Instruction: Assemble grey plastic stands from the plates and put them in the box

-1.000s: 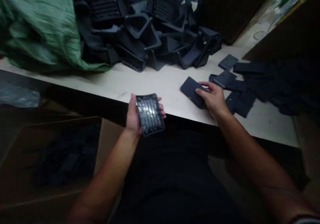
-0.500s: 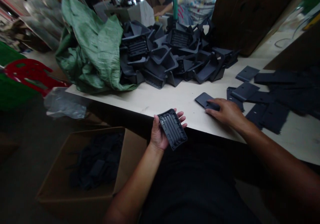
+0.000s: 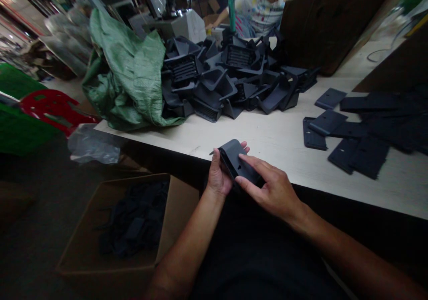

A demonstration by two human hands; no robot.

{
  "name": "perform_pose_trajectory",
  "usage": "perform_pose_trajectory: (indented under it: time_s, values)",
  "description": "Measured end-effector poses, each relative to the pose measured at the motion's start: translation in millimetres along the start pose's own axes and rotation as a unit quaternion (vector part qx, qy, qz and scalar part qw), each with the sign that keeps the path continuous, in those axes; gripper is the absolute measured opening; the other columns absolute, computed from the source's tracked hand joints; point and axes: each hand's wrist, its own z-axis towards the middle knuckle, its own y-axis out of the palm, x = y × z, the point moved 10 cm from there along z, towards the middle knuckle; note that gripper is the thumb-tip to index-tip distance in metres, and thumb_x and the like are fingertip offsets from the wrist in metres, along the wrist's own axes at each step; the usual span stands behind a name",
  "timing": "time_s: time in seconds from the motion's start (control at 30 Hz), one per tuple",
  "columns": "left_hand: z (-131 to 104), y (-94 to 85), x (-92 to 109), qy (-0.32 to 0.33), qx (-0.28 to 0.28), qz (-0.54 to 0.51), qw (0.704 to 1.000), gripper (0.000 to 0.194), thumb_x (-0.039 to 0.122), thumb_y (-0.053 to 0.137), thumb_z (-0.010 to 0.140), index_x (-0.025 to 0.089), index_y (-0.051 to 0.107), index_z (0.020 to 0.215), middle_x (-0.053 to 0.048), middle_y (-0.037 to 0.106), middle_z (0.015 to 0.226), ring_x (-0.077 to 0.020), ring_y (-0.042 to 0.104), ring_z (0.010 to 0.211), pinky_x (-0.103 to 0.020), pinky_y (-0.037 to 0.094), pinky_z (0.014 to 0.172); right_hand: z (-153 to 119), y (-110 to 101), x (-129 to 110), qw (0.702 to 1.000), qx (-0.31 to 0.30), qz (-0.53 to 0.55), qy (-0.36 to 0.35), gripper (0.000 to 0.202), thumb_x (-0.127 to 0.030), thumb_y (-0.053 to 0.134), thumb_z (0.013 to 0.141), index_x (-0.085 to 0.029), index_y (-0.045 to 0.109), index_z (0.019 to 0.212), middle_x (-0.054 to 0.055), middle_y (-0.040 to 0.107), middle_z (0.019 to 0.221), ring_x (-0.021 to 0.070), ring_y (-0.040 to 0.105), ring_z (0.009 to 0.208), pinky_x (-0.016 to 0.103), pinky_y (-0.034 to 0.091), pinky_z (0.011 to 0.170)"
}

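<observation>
Main change: flat cover (image 3: 236, 152) was on the table (image 3: 267, 135) 0.5 s ago under the right hand (image 3: 279, 195); now it's up over the ribbed plate (image 3: 228, 163) in the left hand (image 3: 219, 182). The plate's ribs faced up then, now covered. So the 2 parts have been brought together, which I read as the mating step of this work. Can't confirm the fit: dark line along the left edge, could be a gap or just shadow.

Grip: left hand grasps the plate, thumb along the near edge, fingertips showing past the far side. Right hand grasps the cover, index finger on the top face near the small hole, thumb at the lower edge. Pressure can't be judged.

Location: both parts held just off the table's front edge, in front of the person's body.

Around it: loose panels (image 3: 331, 124) lie on the table to the right, pile of brackets (image 3: 214, 88) behind, green sack (image 3: 130, 72) against the pile's left end. Cardboard box (image 3: 177, 215) with dark parts (image 3: 133, 231) inside sits below left. Co-worker (image 3: 259, 12) beyond the pile, well apart.
</observation>
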Motion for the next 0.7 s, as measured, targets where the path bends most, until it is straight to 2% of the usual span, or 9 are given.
perform_pose_trajectory:
  time_s: [0.13,0.37,0.5,0.7]
  values:
    - [-1,-3.4,-3,0.001,0.008,0.002,1.0,0.072,0.076,0.069,0.091,0.014,0.079,0.126,-0.018,0.074,0.142,-0.0357,0.068,0.134,-0.045,0.057,0.109,-2,14,7,0.998,-0.023,-0.043,0.028,0.054,-0.044,0.07,0.101,-0.021,0.067,0.15,0.017,0.07,0.147,0.037,0.067,0.138,0.056,0.057,0.115]
    - [-7,-11.3,-5,-0.01,0.018,0.048,0.999,0.075,0.078,0.075,0.083,0.015,0.079,0.123,-0.019,0.08,0.126,-0.0399,0.072,0.127,-0.05,0.056,0.111,-2,17,6,0.998,-0.041,-0.034,0.033,0.053,-0.044,0.07,0.101,-0.024,0.067,0.15,0.015,0.071,0.147,0.0352,0.07,0.135,0.054,0.059,0.113]
    - [-9,-7.7,-1,-0.019,0.001,0.07,0.997,0.073,0.075,0.078,0.083,0.014,0.08,0.123,-0.019,0.079,0.131,-0.0395,0.071,0.129,-0.049,0.054,0.113,-5,16,1,0.998,-0.047,-0.037,0.017,0.054,-0.042,0.068,0.102,-0.023,0.064,0.152,0.016,0.069,0.149,0.0345,0.07,0.134,0.054,0.059,0.112]
    - [-10,2.1,1,-0.013,-0.031,0.056,0.998,0.074,0.07,0.079,0.082,0.011,0.078,0.127,-0.02,0.077,0.135,-0.04,0.066,0.136,-0.049,0.048,0.121,-8,11,-3,0.998,-0.042,-0.036,0.018,0.057,-0.043,0.075,0.096,-0.025,0.063,0.149,0.016,0.072,0.143,0.0369,0.072,0.129,0.057,0.059,0.108]
